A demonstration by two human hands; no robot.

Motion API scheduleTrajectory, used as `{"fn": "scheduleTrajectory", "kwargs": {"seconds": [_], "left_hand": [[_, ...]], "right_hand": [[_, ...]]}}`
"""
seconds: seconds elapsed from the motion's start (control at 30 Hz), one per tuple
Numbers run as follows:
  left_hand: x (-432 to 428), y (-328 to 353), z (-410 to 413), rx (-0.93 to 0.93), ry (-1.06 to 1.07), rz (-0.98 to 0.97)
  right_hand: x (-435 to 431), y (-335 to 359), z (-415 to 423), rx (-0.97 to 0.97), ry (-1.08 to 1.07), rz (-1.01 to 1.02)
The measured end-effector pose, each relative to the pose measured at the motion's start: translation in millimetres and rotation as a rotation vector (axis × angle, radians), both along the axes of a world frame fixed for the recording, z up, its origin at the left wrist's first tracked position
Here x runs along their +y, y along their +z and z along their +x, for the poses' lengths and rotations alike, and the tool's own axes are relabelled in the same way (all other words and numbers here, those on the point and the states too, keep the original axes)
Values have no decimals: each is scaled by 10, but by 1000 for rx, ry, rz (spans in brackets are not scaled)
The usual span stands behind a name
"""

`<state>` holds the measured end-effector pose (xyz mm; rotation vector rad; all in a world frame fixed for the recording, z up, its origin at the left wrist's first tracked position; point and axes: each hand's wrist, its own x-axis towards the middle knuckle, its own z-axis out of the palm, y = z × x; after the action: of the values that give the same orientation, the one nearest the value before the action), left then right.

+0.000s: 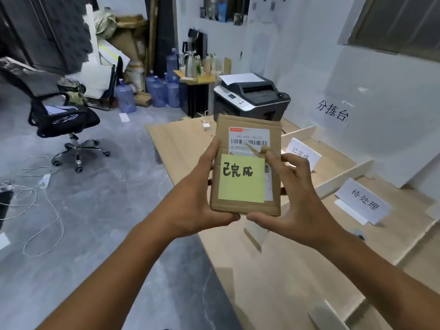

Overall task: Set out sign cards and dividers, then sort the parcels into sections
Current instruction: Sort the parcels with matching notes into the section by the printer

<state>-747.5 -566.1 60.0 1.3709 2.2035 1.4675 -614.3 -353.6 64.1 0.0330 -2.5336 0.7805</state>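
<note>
I hold a flat brown cardboard parcel (247, 125) upright above the table's left edge. It carries a white barcode label and a yellow sticky note (241, 179) with black handwriting. My left hand (202, 194) grips its left edge and lower corner. My right hand (290, 191) grips the right edge, thumb under the bottom. On the table (273, 282) stand two white sign cards, a far sign card (302, 154) and a nearer sign card (363, 201), each in its own section. A pale divider strip (345, 176) runs between them, with another divider strip (300, 132) behind.
A grey printer (252, 96) stands at the table's far end. A wall sign (332, 110) with black characters hangs on the right. A black office chair (62, 120), water jugs (157, 91) and loose white cables (35, 198) occupy the floor on the left.
</note>
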Motion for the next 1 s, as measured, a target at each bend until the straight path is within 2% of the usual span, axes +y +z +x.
{"fn": "scheduleTrajectory", "kwargs": {"seconds": [0.2,0.37,0.73,1.0], "left_hand": [[507,69,-1327,-14,-190,-81],[1303,-51,-1981,-46,-368,-139],[3487,-1274,-2702,-77,-645,-461],[4822,-2130,-2926,-75,-759,-574]], "right_hand": [[196,32,-949,-70,-204,-47],[641,-121,-1260,-110,-414,-120],[2052,-1344,-1754,-383,-720,-398],[3083,-2202,-2114,-497,-886,-520]]}}
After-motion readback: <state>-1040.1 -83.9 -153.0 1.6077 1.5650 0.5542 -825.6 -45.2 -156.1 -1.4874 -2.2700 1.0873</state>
